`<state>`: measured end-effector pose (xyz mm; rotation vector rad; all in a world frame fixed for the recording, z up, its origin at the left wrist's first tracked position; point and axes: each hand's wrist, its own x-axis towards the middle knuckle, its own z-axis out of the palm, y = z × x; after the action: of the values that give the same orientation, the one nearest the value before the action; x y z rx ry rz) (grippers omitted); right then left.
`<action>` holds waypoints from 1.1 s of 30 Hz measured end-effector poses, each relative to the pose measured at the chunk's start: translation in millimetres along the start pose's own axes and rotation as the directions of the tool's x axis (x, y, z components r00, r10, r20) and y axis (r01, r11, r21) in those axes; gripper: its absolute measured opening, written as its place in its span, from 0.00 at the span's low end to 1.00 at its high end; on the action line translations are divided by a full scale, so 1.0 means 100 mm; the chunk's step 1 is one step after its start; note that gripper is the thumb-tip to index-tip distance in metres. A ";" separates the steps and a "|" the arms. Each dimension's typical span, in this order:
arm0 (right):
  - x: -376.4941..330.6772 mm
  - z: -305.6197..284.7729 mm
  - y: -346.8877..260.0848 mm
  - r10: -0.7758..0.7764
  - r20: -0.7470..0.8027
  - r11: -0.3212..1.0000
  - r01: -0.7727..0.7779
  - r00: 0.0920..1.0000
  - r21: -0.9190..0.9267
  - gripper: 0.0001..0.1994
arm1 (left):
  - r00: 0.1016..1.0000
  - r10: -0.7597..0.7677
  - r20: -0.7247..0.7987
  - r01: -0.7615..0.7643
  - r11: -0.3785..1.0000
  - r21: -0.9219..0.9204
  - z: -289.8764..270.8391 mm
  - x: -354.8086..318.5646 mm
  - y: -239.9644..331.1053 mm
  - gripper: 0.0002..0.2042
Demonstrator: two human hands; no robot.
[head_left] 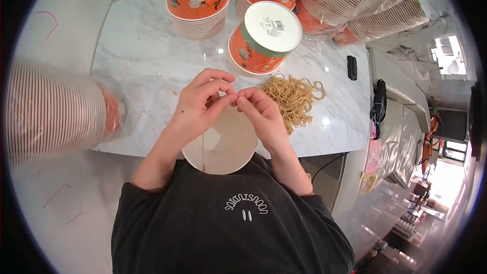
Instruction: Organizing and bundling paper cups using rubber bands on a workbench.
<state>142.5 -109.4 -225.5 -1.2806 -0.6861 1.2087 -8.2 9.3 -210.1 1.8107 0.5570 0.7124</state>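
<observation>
An open white paper bucket (223, 144) sits at the table's near edge, against my shirt, its mouth facing me. A thin tan strand (204, 147) runs down across its opening on the left side. Above the far rim, my left hand (203, 99) and my right hand (261, 114) meet fingertip to fingertip, each in a pinch. What lies between the fingertips is too small to make out. A loose heap of tan cords (291, 99) lies just right of my right hand.
Upside-down orange and green paper buckets (266, 35) stand beyond my hands, with nested stacks (197, 5) behind. Plastic-wrapped bucket stacks lie at the left (61, 114) and far right (365, 0). A small black object (352, 68) rests near the marble-patterned table's (137, 35) right edge.
</observation>
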 end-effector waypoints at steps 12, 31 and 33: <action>0.00 0.05 -0.01 -0.177 -0.067 0.927 0.143 0.982 -0.348 0.04 | 0.982 -0.182 0.047 0.186 0.978 -0.098 -0.06 -0.05 -0.11 0.03; -0.02 0.02 -0.02 -0.244 -0.027 0.886 0.211 0.969 -0.412 0.05 | 0.970 -0.237 0.054 0.239 0.971 -0.031 -0.06 -0.07 0.00 0.07; -0.01 -0.01 -0.07 -0.281 0.002 0.839 0.247 0.960 -0.485 0.05 | 0.961 -0.269 0.065 0.272 0.962 -0.039 -0.08 -0.07 0.02 0.06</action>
<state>144.6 -109.8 -218.9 -1.5648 -1.1238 0.7819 -19.0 9.1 -208.0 1.6647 0.7258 0.4802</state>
